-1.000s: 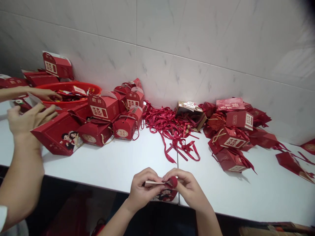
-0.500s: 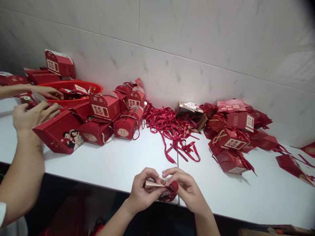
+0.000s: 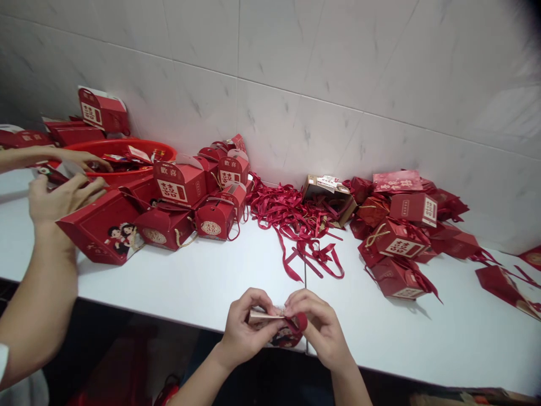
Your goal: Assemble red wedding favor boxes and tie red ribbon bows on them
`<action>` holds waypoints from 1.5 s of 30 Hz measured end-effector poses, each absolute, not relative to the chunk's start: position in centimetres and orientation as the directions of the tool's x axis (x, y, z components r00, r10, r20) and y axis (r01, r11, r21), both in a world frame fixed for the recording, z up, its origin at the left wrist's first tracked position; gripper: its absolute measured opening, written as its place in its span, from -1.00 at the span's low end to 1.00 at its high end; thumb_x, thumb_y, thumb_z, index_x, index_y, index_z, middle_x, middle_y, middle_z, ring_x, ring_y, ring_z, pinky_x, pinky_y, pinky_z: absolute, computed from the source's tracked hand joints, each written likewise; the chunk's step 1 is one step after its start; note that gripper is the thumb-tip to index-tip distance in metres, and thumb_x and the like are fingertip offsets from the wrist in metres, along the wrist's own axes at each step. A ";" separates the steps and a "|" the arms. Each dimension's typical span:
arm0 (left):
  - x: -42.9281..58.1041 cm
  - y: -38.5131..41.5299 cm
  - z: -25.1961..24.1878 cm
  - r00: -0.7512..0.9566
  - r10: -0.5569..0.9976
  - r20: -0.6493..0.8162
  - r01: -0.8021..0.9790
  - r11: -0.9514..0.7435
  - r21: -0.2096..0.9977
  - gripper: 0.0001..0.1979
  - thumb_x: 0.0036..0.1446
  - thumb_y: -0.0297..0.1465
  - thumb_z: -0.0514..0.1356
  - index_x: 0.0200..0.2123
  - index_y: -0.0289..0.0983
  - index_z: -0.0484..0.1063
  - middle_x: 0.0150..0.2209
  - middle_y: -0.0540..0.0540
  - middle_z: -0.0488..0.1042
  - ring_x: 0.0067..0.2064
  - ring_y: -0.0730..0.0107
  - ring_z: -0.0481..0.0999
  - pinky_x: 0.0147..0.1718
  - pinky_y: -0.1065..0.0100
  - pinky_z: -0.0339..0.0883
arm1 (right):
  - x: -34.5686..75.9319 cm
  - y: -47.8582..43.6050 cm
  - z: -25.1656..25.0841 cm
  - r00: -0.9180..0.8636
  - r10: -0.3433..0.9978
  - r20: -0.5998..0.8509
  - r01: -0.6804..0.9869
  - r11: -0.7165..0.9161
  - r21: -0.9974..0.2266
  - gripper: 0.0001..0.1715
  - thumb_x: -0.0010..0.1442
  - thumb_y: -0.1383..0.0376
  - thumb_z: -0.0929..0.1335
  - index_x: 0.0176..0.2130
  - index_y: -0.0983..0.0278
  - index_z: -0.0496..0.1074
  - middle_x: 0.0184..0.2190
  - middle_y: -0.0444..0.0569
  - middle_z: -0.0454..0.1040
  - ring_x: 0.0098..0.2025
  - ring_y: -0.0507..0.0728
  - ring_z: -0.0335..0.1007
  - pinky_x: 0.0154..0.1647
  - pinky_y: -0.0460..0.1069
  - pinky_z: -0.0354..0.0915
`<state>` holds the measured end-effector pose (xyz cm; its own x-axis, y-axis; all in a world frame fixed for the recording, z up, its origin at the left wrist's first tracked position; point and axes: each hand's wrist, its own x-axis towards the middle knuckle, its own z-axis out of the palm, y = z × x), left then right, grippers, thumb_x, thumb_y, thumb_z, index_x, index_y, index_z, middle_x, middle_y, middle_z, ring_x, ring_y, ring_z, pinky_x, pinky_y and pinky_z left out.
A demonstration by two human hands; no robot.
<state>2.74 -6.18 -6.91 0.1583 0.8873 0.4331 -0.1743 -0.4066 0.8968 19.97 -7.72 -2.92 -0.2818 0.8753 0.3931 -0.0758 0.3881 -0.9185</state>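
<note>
At the table's front edge my left hand (image 3: 248, 327) is closed around the top flaps of a small red gift box (image 3: 287, 337), pinching their pale edge. My right hand (image 3: 318, 324) is closed at the same top edge, thumb and fingers pinching a dark red ribbon (image 3: 301, 321) that curls in a loop beside the box. The fingertips of both hands nearly meet over the box. They hide most of its top and the ribbon's end. A printed picture shows on the box's lower side.
A heap of red ribbons (image 3: 281, 206) lies ahead by the wall. Finished-looking red boxes (image 3: 399, 245) are piled right, others (image 3: 180, 180) stacked left. A co-worker's hands (image 3: 63, 197) are at a red basin (image 3: 147, 148) of small packets. An open box (image 3: 332, 194) stands beside the ribbons.
My right hand's fingers have drawn in closer together over the box top, near the left fingertips. The box stays in place. The co-worker's hands have shifted slightly to the right.
</note>
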 end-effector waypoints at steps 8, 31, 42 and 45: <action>2.1 -5.9 -5.0 0.314 0.829 0.463 -0.016 -0.483 0.876 -0.78 0.03 -0.52 0.28 -0.22 -0.21 0.56 -0.43 -0.06 0.45 -0.42 0.42 0.51 -0.46 0.46 0.41 | 20.2 -7.6 -4.0 -0.291 0.857 0.426 -0.119 0.410 -0.904 -0.72 0.19 0.11 0.33 -0.22 0.18 0.55 -0.35 0.02 0.40 -0.26 0.18 0.31 -0.26 0.04 0.23; 0.6 -5.0 -6.5 0.157 0.833 0.531 0.039 -0.542 0.839 -0.35 -0.01 -0.20 0.32 0.16 -0.05 0.23 0.09 -0.18 0.31 0.11 0.02 0.36 0.03 0.12 0.35 | 25.0 -5.7 -0.4 -0.165 0.948 0.273 0.271 0.310 -0.911 -0.90 -0.01 0.26 0.48 -0.49 0.25 0.58 -0.50 -0.04 0.48 -0.48 0.08 0.41 -0.49 -0.03 0.34; -1.3 -3.4 -8.1 -0.056 0.871 0.489 0.345 -0.443 0.828 -0.36 0.13 -0.25 0.18 0.24 -0.10 0.03 0.19 -0.22 0.19 0.15 -0.01 0.30 0.02 -0.02 0.34 | 31.7 1.0 4.5 0.685 0.559 0.467 0.102 0.561 -0.821 -0.45 0.10 0.12 0.38 0.07 0.21 0.31 0.08 0.04 0.33 -0.08 0.13 0.46 0.03 0.13 0.35; -3.6 -1.8 -7.7 -0.318 0.726 0.610 0.566 -0.370 0.736 -0.29 0.01 -0.16 0.26 0.21 -0.17 0.12 0.13 -0.23 0.25 0.12 -0.10 0.30 0.04 -0.12 0.30 | 28.1 0.1 -0.2 0.567 0.733 0.376 0.052 0.423 -0.904 -0.56 0.05 0.16 0.43 -0.05 0.21 0.43 -0.20 0.00 0.52 -0.18 0.18 0.49 -0.05 0.17 0.38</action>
